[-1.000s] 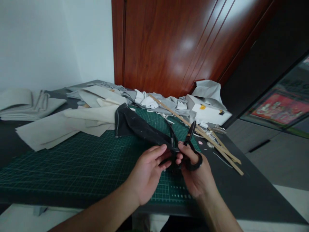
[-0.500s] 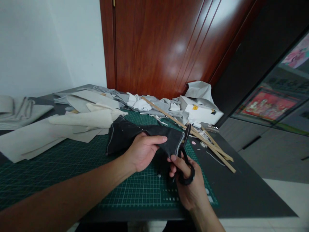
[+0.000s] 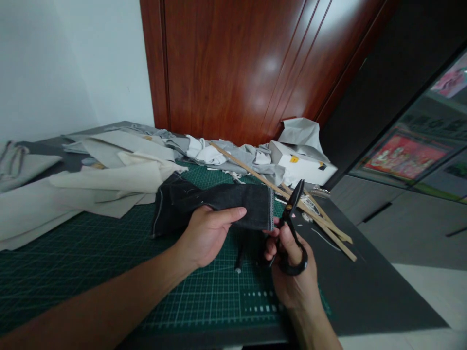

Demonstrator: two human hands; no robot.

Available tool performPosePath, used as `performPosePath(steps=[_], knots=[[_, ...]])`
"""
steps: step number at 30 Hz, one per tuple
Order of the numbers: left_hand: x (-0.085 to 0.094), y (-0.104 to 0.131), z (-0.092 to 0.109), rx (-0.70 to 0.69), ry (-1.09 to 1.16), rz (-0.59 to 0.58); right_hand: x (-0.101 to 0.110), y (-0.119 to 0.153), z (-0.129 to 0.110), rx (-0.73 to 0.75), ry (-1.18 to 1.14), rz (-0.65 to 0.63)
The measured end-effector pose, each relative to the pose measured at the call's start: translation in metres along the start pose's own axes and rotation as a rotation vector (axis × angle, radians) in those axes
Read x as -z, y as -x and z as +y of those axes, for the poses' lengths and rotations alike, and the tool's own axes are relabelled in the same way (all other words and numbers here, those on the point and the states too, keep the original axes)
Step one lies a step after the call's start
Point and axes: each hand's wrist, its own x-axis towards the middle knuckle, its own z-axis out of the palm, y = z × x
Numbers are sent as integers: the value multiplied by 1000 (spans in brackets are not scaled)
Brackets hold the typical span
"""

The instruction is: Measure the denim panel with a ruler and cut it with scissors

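A piece of dark fabric [image 3: 251, 206] with pale stitching along its right edge is gripped by my left hand [image 3: 211, 233], thumb on top and fingers underneath. Its left part droops toward the green cutting mat [image 3: 197, 296]. My right hand [image 3: 295, 257] holds black scissors [image 3: 290, 209] by the handles, blades pointing up and away, beside the stitched edge. The blades look closed. Fingertips of the right hand are at the fabric's lower right corner; whether they pinch it is unclear. A slim dark stick-like object [image 3: 240, 257] lies on the mat below the fabric.
Cream and grey cloth pieces [image 3: 109, 180] lie at the left, with crumpled scraps [image 3: 204, 149] along the back. Wooden strips [image 3: 321, 218] lie at the right, near a white box [image 3: 302, 163]. A wooden door [image 3: 233, 73] stands behind the table, a dark cabinet [image 3: 379, 194] at the right.
The scissors have moved right, off the fabric's stitched edge, and their blades now tilt to the right. The fabric's right end is flatter. The dark stick-like object shows more clearly.
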Motion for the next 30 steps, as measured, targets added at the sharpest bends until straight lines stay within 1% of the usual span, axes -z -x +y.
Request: performPosePath(steps=[5,9,11,13,15,16,19,21,23,28,30], knots=[[0,-2,-4,-40,-15,31,1,-2,-2,61,81,23],[0,-3,-6,-67,21,56,1,-4,-4,70,114,11],[-1,-3,-7,-40,27,24,0,-5,-5,73,103,-9],[-3,-2,-7,4,25,-37,-1,-5,-5,83,86,-27],[-5,-2,-7,36,23,-73,-1,-5,-6,101,86,-26],[-6,-2,-7,32,21,-60,0,-5,-6,112,91,-19],[-8,-5,-8,-58,15,67,3,-6,-9,139,113,0],[-8,-8,-9,-104,14,127,4,-8,-11,153,123,-4],[-8,-10,-10,-113,14,143,5,-10,-13,166,131,-12],[-10,-12,-11,-89,8,110,2,-17,-13,202,151,-18],[-12,-14,-10,-92,10,118,0,-20,-12,204,142,-24]])
